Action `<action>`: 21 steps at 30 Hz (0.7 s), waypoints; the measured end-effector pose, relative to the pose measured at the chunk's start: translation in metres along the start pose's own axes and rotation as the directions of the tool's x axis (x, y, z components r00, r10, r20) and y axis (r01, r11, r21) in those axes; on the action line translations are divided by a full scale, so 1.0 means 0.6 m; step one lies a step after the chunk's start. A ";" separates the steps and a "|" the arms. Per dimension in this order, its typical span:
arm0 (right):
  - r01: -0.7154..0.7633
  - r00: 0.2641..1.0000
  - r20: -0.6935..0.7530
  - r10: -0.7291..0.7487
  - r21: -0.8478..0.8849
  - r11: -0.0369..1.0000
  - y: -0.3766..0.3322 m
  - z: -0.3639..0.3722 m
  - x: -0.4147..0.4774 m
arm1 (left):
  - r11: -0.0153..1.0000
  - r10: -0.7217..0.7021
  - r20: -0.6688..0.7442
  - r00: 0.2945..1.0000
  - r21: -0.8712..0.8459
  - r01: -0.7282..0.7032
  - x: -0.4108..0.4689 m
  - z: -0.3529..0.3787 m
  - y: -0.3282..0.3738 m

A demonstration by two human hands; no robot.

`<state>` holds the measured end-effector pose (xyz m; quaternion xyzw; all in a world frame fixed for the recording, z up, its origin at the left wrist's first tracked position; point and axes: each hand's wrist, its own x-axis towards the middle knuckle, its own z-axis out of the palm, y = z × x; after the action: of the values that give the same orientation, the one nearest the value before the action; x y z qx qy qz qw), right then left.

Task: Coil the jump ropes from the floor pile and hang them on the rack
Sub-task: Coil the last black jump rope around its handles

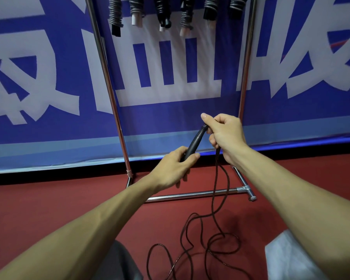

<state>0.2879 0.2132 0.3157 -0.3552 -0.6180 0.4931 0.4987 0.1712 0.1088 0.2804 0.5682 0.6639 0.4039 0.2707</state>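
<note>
My left hand (176,164) grips the lower end of a black jump rope handle (195,141), which slants up to the right. Around the handle's top end, where the cord leaves it, my right hand (223,136) curls its fingers. The thin dark cord (214,199) hangs down from my right hand and lies in loose loops on the red floor (49,209). Several coiled jump ropes (176,13) hang from the top of the chrome rack (109,81) above and behind my hands.
The rack's base bar (190,196) lies on the floor just beyond my hands, with a capped foot (252,198) at the right. A blue banner (170,118) with large white characters stands behind the rack. My knees show at the bottom edge.
</note>
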 end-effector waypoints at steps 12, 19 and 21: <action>-0.015 0.969 0.242 0.039 -0.103 0.995 -0.001 0.009 -0.014 | 0.962 0.002 -0.173 0.985 -0.268 -0.049 0.013 -0.009 0.008; -0.004 0.665 0.682 0.305 -0.405 0.914 0.042 0.019 -0.035 | 0.770 -0.212 -0.444 0.871 -0.624 -0.130 0.030 -0.073 0.010; 0.022 0.608 0.730 0.313 -0.409 0.912 0.044 0.026 -0.041 | 0.754 -0.268 -0.430 0.862 -0.651 -0.090 0.026 -0.082 -0.008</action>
<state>0.2775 0.1929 0.2832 -0.2440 -0.8234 0.5090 0.0589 0.1250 0.1127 0.3041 0.2805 0.5555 0.7271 0.2898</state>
